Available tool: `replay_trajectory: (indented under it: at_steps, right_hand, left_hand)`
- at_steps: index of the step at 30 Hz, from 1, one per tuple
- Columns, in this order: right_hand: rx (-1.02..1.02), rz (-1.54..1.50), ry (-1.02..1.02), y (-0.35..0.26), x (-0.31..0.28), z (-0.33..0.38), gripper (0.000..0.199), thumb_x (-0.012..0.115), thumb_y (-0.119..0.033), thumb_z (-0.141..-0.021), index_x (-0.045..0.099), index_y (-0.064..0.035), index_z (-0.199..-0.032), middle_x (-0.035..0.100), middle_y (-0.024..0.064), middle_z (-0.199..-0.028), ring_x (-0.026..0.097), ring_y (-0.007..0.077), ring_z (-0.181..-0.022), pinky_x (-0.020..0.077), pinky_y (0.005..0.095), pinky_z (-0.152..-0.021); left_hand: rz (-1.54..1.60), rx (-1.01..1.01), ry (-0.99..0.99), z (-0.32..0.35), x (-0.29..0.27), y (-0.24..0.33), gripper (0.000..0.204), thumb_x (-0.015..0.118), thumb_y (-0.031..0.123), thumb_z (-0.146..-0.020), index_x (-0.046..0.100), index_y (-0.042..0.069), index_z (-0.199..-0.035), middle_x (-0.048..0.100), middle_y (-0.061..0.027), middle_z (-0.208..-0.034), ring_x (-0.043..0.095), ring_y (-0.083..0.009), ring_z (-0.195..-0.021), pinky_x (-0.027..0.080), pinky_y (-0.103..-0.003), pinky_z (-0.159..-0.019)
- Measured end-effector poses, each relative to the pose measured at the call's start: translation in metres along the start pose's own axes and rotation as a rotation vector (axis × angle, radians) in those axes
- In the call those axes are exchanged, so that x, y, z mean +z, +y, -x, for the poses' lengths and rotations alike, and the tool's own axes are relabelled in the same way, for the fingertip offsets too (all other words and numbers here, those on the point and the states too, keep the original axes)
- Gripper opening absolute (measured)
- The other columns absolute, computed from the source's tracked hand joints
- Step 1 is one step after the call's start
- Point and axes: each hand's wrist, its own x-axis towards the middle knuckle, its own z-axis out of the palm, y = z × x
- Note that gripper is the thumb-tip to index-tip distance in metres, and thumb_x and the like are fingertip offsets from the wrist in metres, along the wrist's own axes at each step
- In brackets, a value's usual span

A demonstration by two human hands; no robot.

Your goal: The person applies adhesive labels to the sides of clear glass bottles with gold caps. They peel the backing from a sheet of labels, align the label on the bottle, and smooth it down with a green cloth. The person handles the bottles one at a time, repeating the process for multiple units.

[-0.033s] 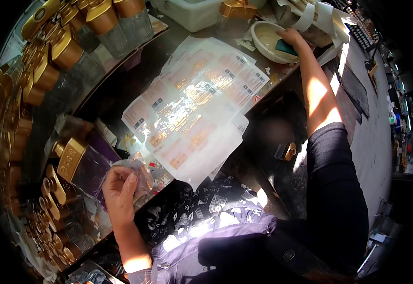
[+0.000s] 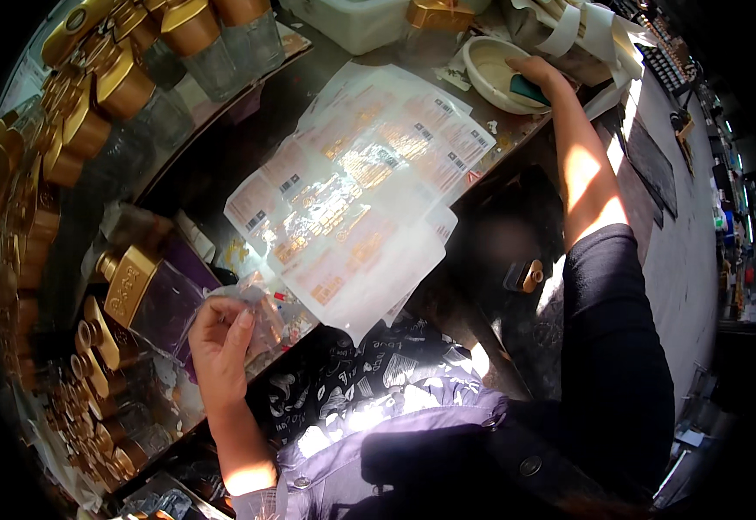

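Left edge of frame: rows of gold-capped glass bottles (image 2: 92, 104) stand packed along the surface (image 2: 213, 156), one bottle (image 2: 148, 295) lying by the left hand (image 2: 217, 342). That hand is pinched shut on a small clear film piece (image 2: 261, 316) at lower left, lifted for handling. Centre: label sheets (image 2: 352, 191) lie flat, within reach; upper right, the right hand (image 2: 538, 74) presses a green sponge (image 2: 527, 89) in a white bowl (image 2: 490, 69), fingers closed over it, probably for wetting.

You've got two hands in view — your left hand (image 2: 219, 342) and your right hand (image 2: 541, 73). One cream bowl (image 2: 492, 68) with one teal sponge (image 2: 529, 89). Gold-capped bottles (image 2: 122, 87) — too many, too crowded to count.
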Motion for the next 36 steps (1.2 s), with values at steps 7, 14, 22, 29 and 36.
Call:
replay_trajectory:
  at_steps: [7, 14, 22, 29, 36]
  right_hand:
    - [-0.134, -0.530, -0.555, -0.107, 0.008, 0.111, 0.032, 0.053, -0.030, -0.094, 0.067, -0.0018, -0.094, 0.064, 0.0063, -0.071, 0.038, 0.0056, -0.037, 0.0323, 0.0190, -0.038]
    - [-0.211, -0.220, -0.091, -0.067, -0.006, 0.060, 0.036, 0.063, -0.029, -0.087, 0.067, -0.0017, -0.109, 0.069, 0.0101, -0.098, 0.063, 0.0174, -0.078, 0.0491, 0.0322, -0.071]
    - [-0.034, -0.736, -0.694, -0.071, -0.003, 0.075, 0.028, 0.061, -0.032, -0.090, 0.060, -0.0073, -0.076, 0.055, -0.0011, -0.059, 0.042, 0.0048, -0.041, 0.0299, 0.0206, -0.037]
    - [-0.431, -0.388, -1.000, -0.177, 0.052, 0.208, 0.030, 0.063, -0.033, -0.088, 0.066, -0.0046, -0.081, 0.061, 0.0010, -0.065, 0.050, 0.0026, -0.052, 0.0364, 0.0190, -0.046]
    - [-1.035, -0.248, -0.719, -0.230, 0.081, 0.292, 0.048, 0.075, -0.038, -0.075, 0.064, -0.0040, -0.106, 0.063, 0.0090, -0.107, 0.060, 0.0167, -0.092, 0.0487, 0.0309, -0.077]
  left_hand:
    - [-0.020, -0.054, 0.019, -0.002, -0.003, 0.000, 0.010, 0.063, 0.009, -0.089, 0.056, 0.003, -0.091, 0.055, 0.0025, -0.082, 0.048, -0.0045, -0.076, 0.037, -0.019, -0.068]
    - [0.065, -0.025, -0.004, 0.010, -0.004, -0.002, 0.009, 0.063, 0.007, -0.089, 0.056, 0.003, -0.092, 0.055, 0.0029, -0.083, 0.048, -0.0039, -0.076, 0.038, -0.019, -0.069]
    - [-0.025, -0.022, -0.010, 0.003, -0.008, -0.008, 0.011, 0.063, 0.010, -0.089, 0.057, 0.001, -0.092, 0.056, 0.0008, -0.089, 0.051, -0.0065, -0.084, 0.040, -0.020, -0.076]
    - [0.096, -0.081, -0.126, -0.020, 0.010, -0.005, 0.015, 0.061, 0.014, -0.090, 0.060, 0.001, -0.098, 0.062, -0.0030, -0.093, 0.056, -0.0095, -0.088, 0.044, -0.025, -0.074]
    - [-0.245, -0.010, -0.266, -0.042, 0.037, 0.023, 0.015, 0.060, 0.015, -0.090, 0.061, 0.002, -0.097, 0.063, 0.0004, -0.085, 0.057, -0.0067, -0.068, 0.041, -0.021, -0.059]
